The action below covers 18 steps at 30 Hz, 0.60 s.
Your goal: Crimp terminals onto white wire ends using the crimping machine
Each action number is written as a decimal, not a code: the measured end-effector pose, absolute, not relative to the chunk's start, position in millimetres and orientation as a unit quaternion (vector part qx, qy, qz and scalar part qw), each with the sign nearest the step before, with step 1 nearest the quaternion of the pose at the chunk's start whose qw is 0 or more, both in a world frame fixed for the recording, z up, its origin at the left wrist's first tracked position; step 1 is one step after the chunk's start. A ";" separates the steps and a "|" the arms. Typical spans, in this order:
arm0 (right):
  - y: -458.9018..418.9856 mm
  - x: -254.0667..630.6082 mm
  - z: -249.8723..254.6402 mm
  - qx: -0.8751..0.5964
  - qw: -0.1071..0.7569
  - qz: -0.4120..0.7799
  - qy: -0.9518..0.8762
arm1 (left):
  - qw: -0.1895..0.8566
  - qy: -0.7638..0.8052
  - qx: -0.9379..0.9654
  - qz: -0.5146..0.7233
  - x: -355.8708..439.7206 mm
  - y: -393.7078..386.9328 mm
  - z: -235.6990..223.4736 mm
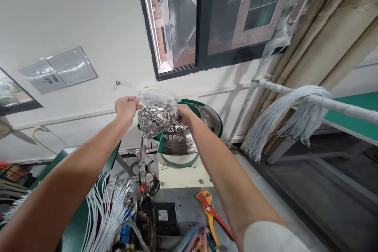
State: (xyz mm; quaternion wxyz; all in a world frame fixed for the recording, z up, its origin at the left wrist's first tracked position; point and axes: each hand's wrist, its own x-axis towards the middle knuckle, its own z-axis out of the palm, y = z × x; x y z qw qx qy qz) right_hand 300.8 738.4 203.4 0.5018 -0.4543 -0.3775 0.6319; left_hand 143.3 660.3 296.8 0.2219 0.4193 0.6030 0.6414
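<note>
Both arms reach far forward. My left hand (126, 109) pinches the upper left edge of a clear plastic bag (156, 116) full of small shiny metal clips. My right hand (183, 113) grips the bag's right side, fingers closed on the plastic. The bag hangs over a round green-rimmed metal feeder bowl (206, 112), which holds several of the same metal clips (178, 137).
The bowl stands on a cream base (181, 173) on a grey machine. Orange-handled pliers (211, 212) lie below it. Bundles of white wires (106, 208) lie at lower left, and another bundle (283, 120) hangs from a wrapped bar at right. A wall and a window are behind.
</note>
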 end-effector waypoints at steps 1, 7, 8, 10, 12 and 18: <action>737.5 301.0 202.6 -0.468 0.491 0.632 -0.375 | 0.223 0.601 0.422 0.641 145.0 660.0 296.9; 730.2 303.7 200.0 -0.508 0.471 0.616 -0.375 | 0.223 0.593 0.432 0.642 151.6 659.0 297.7; 729.7 303.9 199.7 -0.511 0.471 0.614 -0.375 | 0.223 0.592 0.433 0.642 151.5 658.9 297.6; 729.7 303.8 199.1 -0.513 0.472 0.610 -0.377 | 0.224 0.592 0.434 0.642 150.7 658.5 297.4; 730.2 303.5 199.0 -0.512 0.474 0.608 -0.379 | 0.224 0.591 0.433 0.643 149.6 657.7 297.0; 728.6 302.9 203.0 -0.499 0.485 0.608 -0.383 | 0.227 0.591 0.422 0.650 145.1 649.1 295.3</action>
